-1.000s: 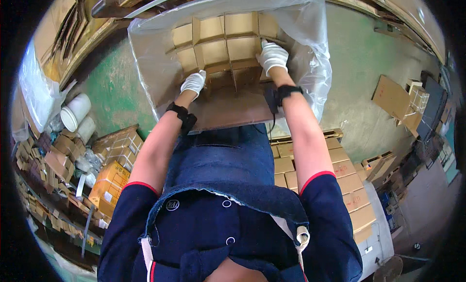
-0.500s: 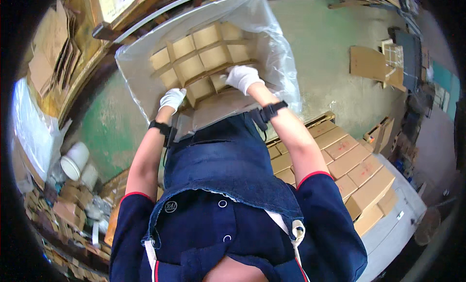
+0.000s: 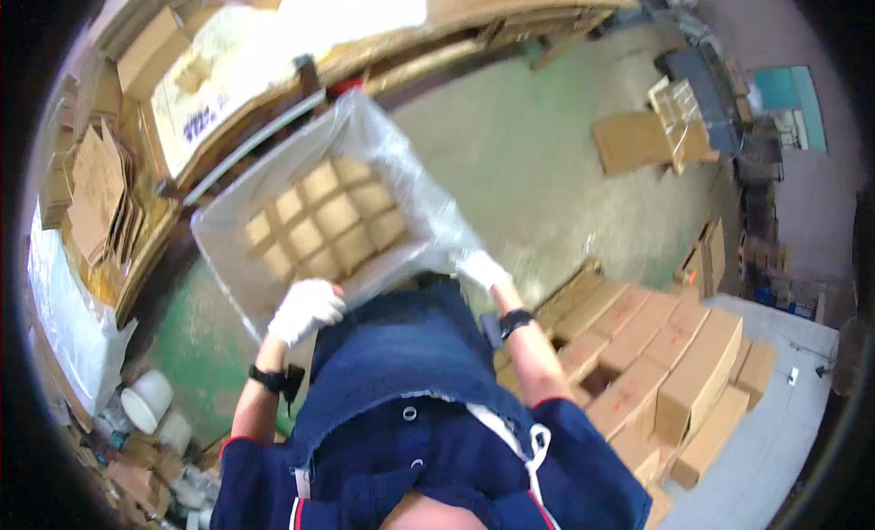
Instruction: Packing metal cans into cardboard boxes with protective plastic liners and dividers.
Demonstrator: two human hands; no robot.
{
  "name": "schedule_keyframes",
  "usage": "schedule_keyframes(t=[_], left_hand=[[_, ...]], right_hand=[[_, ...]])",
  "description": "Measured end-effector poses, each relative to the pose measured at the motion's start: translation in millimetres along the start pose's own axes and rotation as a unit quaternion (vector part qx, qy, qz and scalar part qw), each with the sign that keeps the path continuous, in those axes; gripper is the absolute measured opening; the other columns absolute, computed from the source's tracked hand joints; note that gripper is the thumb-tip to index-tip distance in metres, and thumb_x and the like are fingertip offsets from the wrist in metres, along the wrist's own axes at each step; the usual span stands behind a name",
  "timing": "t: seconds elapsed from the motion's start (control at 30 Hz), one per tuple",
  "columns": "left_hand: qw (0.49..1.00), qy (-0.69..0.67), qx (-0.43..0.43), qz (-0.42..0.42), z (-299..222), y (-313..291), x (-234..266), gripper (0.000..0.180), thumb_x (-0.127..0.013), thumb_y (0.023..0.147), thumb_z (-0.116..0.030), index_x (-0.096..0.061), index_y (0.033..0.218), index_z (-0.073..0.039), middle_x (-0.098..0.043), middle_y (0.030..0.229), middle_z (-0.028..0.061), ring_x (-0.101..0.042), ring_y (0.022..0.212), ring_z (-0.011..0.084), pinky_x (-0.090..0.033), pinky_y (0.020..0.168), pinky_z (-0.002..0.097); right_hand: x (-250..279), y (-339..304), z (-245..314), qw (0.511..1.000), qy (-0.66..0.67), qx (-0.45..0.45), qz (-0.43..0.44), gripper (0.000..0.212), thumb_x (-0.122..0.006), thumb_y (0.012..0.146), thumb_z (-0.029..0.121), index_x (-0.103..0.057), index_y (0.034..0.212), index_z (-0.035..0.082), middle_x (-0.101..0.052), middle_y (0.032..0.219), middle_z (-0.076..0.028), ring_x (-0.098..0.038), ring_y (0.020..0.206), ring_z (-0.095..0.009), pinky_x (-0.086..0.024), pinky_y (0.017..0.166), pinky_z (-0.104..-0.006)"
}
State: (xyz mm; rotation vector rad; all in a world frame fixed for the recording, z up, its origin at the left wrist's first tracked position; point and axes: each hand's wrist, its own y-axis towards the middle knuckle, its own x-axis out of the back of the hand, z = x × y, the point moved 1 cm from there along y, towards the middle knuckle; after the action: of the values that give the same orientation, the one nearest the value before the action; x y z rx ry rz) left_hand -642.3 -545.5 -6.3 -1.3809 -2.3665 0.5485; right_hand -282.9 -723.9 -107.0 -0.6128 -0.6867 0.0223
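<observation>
In front of me stands an open box lined with a clear plastic liner (image 3: 428, 197). Its raised sides flare out around a cardboard divider grid (image 3: 339, 216) made of several square cells. My left hand (image 3: 308, 313), in a white glove, is at the near left edge of the liner with its fingers curled in. What those fingers hold, if anything, is hidden. My right hand (image 3: 481, 271), gloved too, closes on the plastic at the near right corner. Both wrists carry black bands.
Beyond the box runs a wooden workbench (image 3: 447, 24) with white sheets on it. Stacked brown cartons (image 3: 638, 334) stand at my right. Flattened cardboard (image 3: 631, 140) lies on the far right floor. White buckets (image 3: 148, 398) and scraps sit at the left.
Both hands have come out of the divider grid to the liner's near edge, the right one toward the near right corner. My view has shifted, showing more bench and cartons.
</observation>
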Motion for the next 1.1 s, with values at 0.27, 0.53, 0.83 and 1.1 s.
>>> schedule_keyframes(t=[0.27,0.53,0.83,1.1], left_hand=[[0.954,0.263,0.049,0.133,-92.4,137.2,-185.3,0.043,-0.046,0.089,-0.039,-0.064,0.114,-0.009,-0.063,0.115,0.0159,-0.056,0.111,0.0333,-0.043,0.096,0.041],[0.94,0.328,0.004,0.09,-194.8,241.7,-257.0,0.043,-0.044,0.087,-0.037,-0.064,0.112,-0.008,-0.064,0.111,0.0173,-0.06,0.104,0.0349,-0.047,0.091,0.0417],[0.945,0.319,0.072,-0.006,-239.0,328.7,-213.4,0.043,-0.045,0.087,-0.036,-0.063,0.116,-0.01,-0.064,0.113,0.016,-0.06,0.104,0.0338,-0.046,0.093,0.0409],[0.94,0.34,-0.025,-0.033,-316.7,477.8,-159.0,0.039,-0.043,0.087,-0.033,-0.065,0.112,-0.012,-0.066,0.106,0.0158,-0.062,0.099,0.0343,-0.047,0.09,0.0426]], right_hand=[[35.6,10.5,-102.9,0.961,0.139,-0.126,0.204,0.05,-0.05,0.088,0.049,-0.061,0.119,0.01,-0.063,0.113,-0.018,-0.061,0.103,-0.033,-0.051,0.083,-0.0358],[184.3,-3.6,-217.7,0.938,0.289,-0.185,0.057,0.036,-0.055,0.091,0.025,-0.057,0.123,0.008,-0.066,0.089,-0.005,-0.06,0.069,-0.013,-0.047,0.056,-0.0261],[293.0,83.6,-181.6,0.962,0.246,-0.037,0.113,0.038,-0.055,0.093,0.028,-0.056,0.125,0.008,-0.066,0.092,-0.006,-0.061,0.075,-0.013,-0.05,0.067,-0.0277],[430.6,124.6,-280.1,0.967,0.16,-0.198,-0.007,0.038,-0.056,0.09,0.027,-0.058,0.123,0.009,-0.068,0.088,-0.007,-0.063,0.068,-0.014,-0.049,0.057,-0.0278]])
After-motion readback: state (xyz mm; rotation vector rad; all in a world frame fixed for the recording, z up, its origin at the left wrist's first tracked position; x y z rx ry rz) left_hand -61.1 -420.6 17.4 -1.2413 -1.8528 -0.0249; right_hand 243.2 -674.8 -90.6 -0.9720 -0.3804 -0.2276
